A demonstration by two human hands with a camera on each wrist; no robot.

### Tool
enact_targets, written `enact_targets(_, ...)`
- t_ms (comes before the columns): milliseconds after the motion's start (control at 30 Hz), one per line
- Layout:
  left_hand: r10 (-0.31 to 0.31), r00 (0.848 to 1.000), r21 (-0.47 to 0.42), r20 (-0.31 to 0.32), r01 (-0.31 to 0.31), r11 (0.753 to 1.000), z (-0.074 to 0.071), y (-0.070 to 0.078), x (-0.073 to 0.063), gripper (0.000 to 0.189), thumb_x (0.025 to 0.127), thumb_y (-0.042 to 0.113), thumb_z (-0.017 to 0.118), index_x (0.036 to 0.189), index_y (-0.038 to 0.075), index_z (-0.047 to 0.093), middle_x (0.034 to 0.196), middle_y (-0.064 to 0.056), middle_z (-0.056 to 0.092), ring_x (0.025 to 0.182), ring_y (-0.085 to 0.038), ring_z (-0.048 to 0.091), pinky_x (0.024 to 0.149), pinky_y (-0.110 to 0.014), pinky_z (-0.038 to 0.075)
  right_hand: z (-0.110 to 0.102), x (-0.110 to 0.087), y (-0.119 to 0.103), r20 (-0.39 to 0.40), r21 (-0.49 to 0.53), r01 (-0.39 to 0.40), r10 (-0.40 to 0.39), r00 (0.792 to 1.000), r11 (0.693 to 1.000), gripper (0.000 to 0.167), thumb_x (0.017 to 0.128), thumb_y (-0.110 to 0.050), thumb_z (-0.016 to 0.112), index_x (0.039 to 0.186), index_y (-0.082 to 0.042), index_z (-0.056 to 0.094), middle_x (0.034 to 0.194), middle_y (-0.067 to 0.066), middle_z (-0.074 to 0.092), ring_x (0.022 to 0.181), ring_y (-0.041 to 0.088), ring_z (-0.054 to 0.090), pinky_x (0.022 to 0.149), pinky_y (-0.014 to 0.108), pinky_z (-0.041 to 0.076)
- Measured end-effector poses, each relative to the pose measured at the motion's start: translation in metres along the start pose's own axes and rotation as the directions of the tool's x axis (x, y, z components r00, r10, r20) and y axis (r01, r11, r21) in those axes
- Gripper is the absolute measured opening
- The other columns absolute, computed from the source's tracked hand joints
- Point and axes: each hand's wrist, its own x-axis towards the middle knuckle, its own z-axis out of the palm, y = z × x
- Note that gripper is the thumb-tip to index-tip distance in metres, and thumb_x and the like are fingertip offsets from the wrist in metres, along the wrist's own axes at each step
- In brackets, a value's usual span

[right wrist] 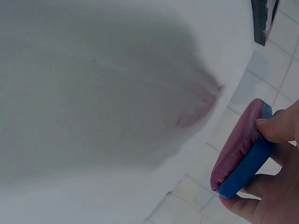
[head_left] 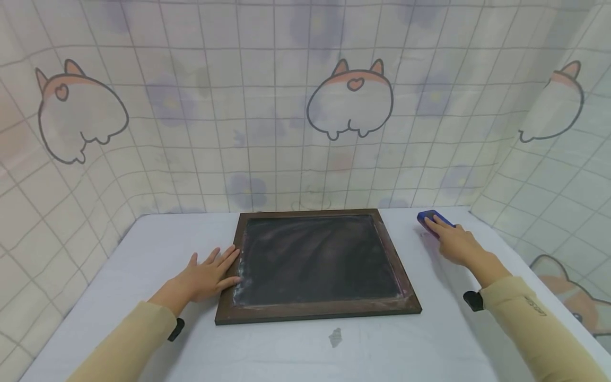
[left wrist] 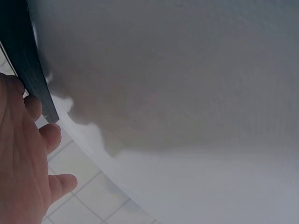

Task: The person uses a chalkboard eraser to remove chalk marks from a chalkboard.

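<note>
A chalkboard (head_left: pixel 315 260) in a brown wooden frame lies flat on the white-covered table, with faint smears on its dark face and chalk residue along the edges. On the frame's left side rests my left hand (head_left: pixel 205 278), its fingers spread and fairly straight. To the right of the board, apart from it, my right hand (head_left: pixel 460 246) grips a blue chalkboard eraser (head_left: pixel 429 215) near the table's back right. The right wrist view shows the eraser's pink, dusty felt face (right wrist: pixel 236 144), with thumb and fingers on its blue backing, raised off the table.
Pink chalk marks (right wrist: pixel 201 105) stain the white tablecloth (head_left: pixel 372 350) under the eraser. A grey-green patch (head_left: pixel 335 337) lies in front of the board. Gridded cloth with cartoon animals (head_left: pixel 350 101) hangs behind and at both sides of the table.
</note>
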Motion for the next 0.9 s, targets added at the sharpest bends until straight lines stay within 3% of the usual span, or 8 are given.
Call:
enact_targets(200,0.003,1.000,0.011,0.006,-0.003,1.000,-0.002,0.000,0.000,0.081,0.106,0.058,0.042,0.163,0.004,0.020,0.169,-0.017,0.015,0.151,-0.047,0.019,0.111,-0.078,0.006,0.012,-0.003,0.013,0.061,0.032,-0.062,0.060,0.996,0.998,0.056,0.096,0.005,0.042,0.151,0.012,0.035,0.156,0.035,0.027,0.119,0.071,0.042,0.093,0.077,0.039)
enact_targets(600,-0.004,1.000,-0.010,0.003,0.004,1.000,-0.002,0.002,-0.003,0.082,0.105,0.058,0.045,0.162,0.003,0.023,0.168,-0.019,0.017,0.150,-0.048,0.021,0.110,-0.079,0.006,0.019,-0.003,0.012,0.154,0.089,-0.049,0.035,0.987,0.995,0.059,0.098,0.002,0.050,0.147,0.023,0.025,0.152,0.045,0.017,0.123,0.079,0.026,0.099,0.080,0.031)
enact_targets(900,-0.003,1.000,-0.007,0.001,0.003,1.000,0.001,0.001,0.001,0.082,0.105,0.058,0.045,0.162,0.003,0.023,0.169,-0.019,0.017,0.150,-0.048,0.022,0.110,-0.079,0.007,0.019,0.001,0.016,0.223,0.099,-0.072,0.048,0.974,0.992,0.064,0.099,-0.004,0.050,0.150,0.022,0.021,0.154,0.045,0.011,0.126,0.080,0.019,0.101,0.081,0.027)
